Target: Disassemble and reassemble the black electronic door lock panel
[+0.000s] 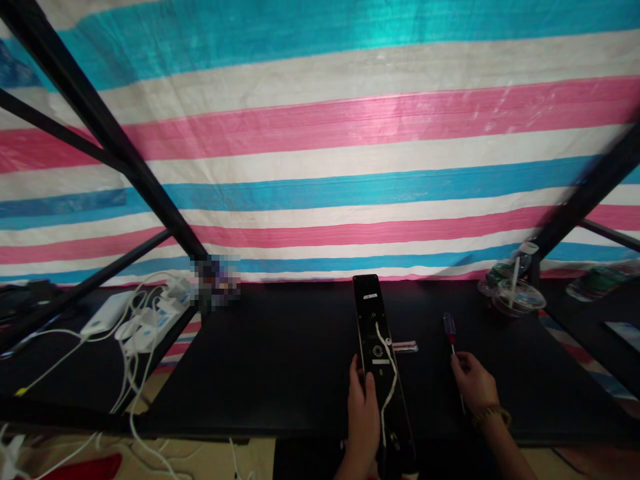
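A long black door-lock panel [374,333] lies lengthwise on the black table [280,367], with a white wire running down its face and a silver handle [405,346] sticking out on its right side. My left hand [363,417] rests on the panel's near left edge, fingers curled against it. My right hand [473,382] is closed around the shaft of a screwdriver [451,331] with a dark red and blue handle, which points away from me just right of the panel.
A plastic cup with a straw [514,296] and bottles stand at the far right. A white power strip with plugs and cables [145,319] sits at the left. Black frame bars cross both sides. A striped tarp hangs behind.
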Motion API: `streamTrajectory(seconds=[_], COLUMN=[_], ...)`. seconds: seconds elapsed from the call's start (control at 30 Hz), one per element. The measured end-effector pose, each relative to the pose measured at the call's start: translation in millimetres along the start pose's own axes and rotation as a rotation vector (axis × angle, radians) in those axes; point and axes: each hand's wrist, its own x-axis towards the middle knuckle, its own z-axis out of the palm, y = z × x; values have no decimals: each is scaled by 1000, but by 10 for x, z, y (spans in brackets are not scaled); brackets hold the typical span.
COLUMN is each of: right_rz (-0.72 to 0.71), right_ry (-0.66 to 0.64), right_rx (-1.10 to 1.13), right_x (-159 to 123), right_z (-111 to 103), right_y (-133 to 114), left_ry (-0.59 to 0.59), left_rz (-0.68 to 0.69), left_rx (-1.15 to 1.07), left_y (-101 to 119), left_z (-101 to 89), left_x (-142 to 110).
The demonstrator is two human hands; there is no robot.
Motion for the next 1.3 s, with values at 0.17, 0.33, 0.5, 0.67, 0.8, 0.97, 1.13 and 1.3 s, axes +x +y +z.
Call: streamTrajectory(seconds=[0.17, 0.33, 0.5, 0.67, 0.8, 0.97, 1.13, 1.3], right_rz=[194, 259, -145, -468, -604, -686, -734, -762], right_ry=[106, 22, -45, -87, -107, -127, -128, -131], right_rx=[427, 852, 992, 828, 761, 587, 465, 369], right_x=[-39, -100, -125, -63, 41, 262, 447, 560], right_z=[-63, -188, -325, -262, -45, 146, 267, 400], right_y=[-150, -738, -1529, -2012, -2246, -2445, -2469, -2416], left_ry=[146, 96, 9, -65, -48, -142, -208, -221], left_rz=[233, 526, 494, 428, 446, 277, 235, 239], left_rx=[82, 288, 317, 284, 197, 45, -73, -92], left_y=[254, 617, 570, 394, 359, 223, 64, 22], left_z=[-50, 18, 187, 223, 172, 86, 5, -17], left_x=[271, 707, 801, 721, 703, 629, 579, 597])
